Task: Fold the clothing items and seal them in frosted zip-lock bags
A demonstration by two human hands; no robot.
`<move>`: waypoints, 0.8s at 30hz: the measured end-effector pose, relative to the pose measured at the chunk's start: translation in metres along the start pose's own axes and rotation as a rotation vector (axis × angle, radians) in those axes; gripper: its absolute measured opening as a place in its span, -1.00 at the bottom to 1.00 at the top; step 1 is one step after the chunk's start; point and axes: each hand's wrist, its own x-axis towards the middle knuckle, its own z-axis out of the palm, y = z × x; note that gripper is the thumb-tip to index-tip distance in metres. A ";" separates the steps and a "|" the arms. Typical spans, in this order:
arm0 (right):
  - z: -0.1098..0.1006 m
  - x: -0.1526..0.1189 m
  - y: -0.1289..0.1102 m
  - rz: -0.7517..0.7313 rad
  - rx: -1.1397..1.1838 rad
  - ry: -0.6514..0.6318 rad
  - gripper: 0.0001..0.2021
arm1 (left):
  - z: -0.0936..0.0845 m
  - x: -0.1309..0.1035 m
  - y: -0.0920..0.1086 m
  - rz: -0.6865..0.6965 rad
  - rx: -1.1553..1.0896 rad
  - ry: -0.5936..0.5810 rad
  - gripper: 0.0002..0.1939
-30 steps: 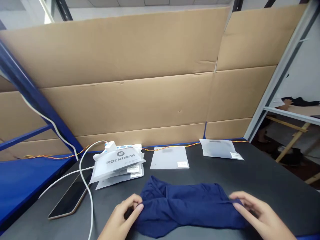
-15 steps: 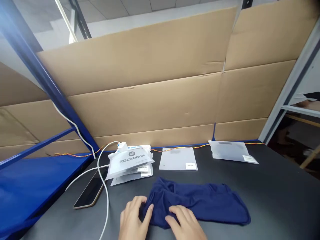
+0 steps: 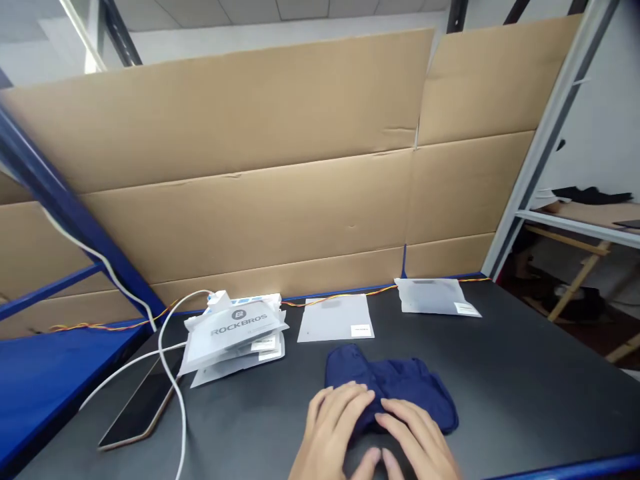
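Observation:
A navy blue piece of cloth lies folded in a short bundle on the dark tabletop, its left part turned over on itself. What garment it may be I cannot make out. My left hand rests over the bundle's left near side, fingers stretched on the fabric. Just beside it, my right hand lies with fingers extended across the near middle. Both thumbs point toward each other at the near edge, apart from the fingers. The hands cover part of the cloth's near side.
Several frosted ROCKBROS pouches are stacked at the left, near a phone and a looping white cable. Two more pouches, one in the middle and one at the right, lie along the cardboard wall.
The cloth's left part has been folded over toward the right, so the bundle is shorter. Both hands have moved right and closer together. The camera view has turned right.

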 end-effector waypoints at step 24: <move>-0.012 0.032 -0.004 0.150 0.161 -0.270 -0.69 | -0.043 0.036 -0.006 0.069 -0.227 -0.195 -0.74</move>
